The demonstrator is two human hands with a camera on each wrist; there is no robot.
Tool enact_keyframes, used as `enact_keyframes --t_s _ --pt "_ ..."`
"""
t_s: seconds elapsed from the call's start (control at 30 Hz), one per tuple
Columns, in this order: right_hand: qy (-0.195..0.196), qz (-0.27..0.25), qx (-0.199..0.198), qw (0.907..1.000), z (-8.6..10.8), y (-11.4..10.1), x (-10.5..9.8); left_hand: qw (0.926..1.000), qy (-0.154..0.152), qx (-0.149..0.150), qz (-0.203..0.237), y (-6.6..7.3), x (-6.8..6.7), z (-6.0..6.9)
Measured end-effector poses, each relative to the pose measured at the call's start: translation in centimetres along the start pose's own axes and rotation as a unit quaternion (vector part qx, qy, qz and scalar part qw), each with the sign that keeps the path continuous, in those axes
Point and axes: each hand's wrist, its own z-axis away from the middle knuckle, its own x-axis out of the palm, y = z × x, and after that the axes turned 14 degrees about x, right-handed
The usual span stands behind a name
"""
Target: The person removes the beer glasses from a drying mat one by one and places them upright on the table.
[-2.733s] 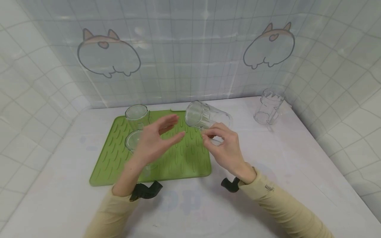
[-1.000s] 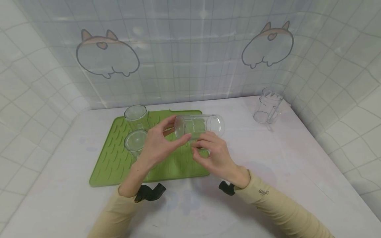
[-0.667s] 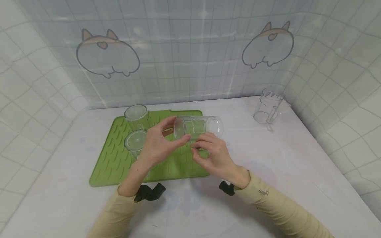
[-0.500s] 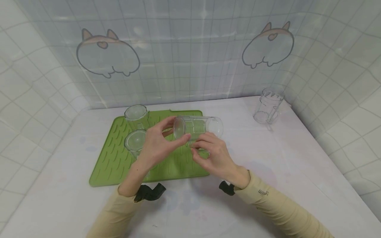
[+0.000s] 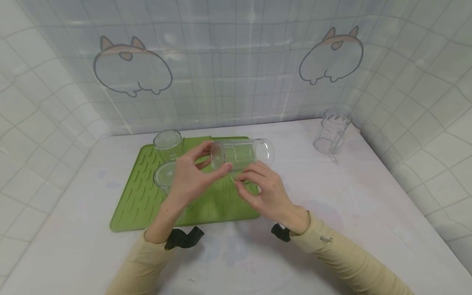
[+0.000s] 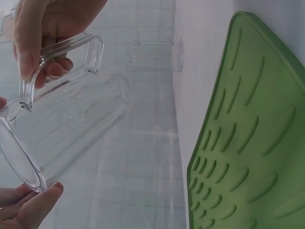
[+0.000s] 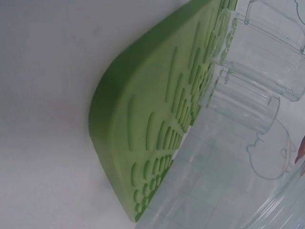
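A clear glass mug lies on its side in the air over the green mat, held by both hands. My left hand grips its left end, thumb in front and fingers behind. With thumb and fingers my right hand pinches the mug's handle, which shows better in the left wrist view as a clear angular handle. Two more glass mugs, one at the back and one in front, stand on the mat's left side. The front mug is partly hidden by my left hand.
Another glass mug stands at the back right of the white table, near the tiled wall covering. Mugs on the mat also show in the right wrist view, one of them a small clear cylinder.
Earlier the left hand was apart from the tilted mug; now it grips its left end. The mug has come left and turned nearly level. Lately it has shifted slightly left.
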Motion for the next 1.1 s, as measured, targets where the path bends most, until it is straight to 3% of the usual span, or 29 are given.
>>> enact_keyframes --t_s 0.87,1.1 --pt "0.032 -0.027 -0.058 0.9975 -0.6 -0.1 -0.8 0.9988 0.038 0.028 -0.009 0.1 -0.8 -0.3" --pt "0.038 -0.025 -0.05 0.9977 -0.7 0.0 -1.1 0.9983 0.051 0.028 -0.006 0.0 -1.1 -0.4"
